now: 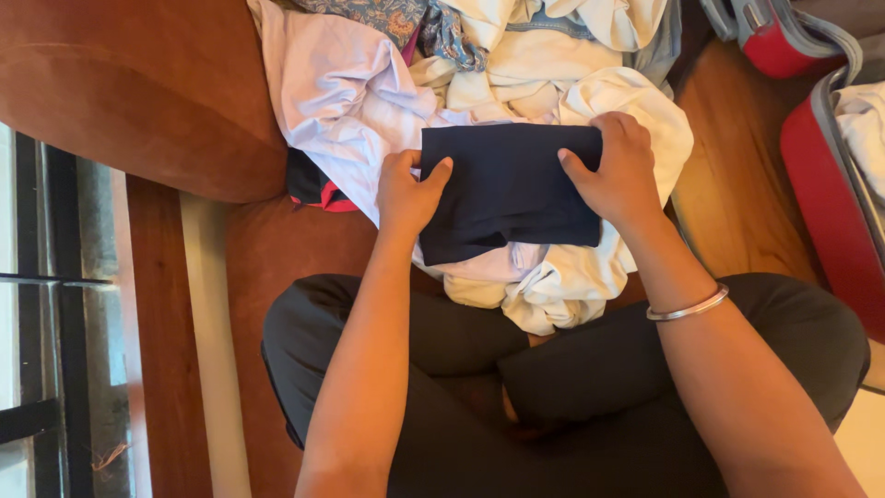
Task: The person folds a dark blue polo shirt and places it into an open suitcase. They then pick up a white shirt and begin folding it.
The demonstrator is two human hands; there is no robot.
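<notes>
Head view: both hands, left (408,195) and right (619,171), closed on folded navy cloth (512,189) atop pale laundry (350,101).

I see a home: a brown sofa (138,83) heaped with laundry (369,101), an open red suitcase (830,184) alongside.

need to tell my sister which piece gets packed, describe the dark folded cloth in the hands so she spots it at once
Find the heap of pale laundry in front of the person's crossed legs. On its near side lies a folded navy cloth, a flat rectangle, pinched at its edges by the left hand and right hand. It is the only dark, neatly folded piece among crumpled white and lilac garments.
</notes>
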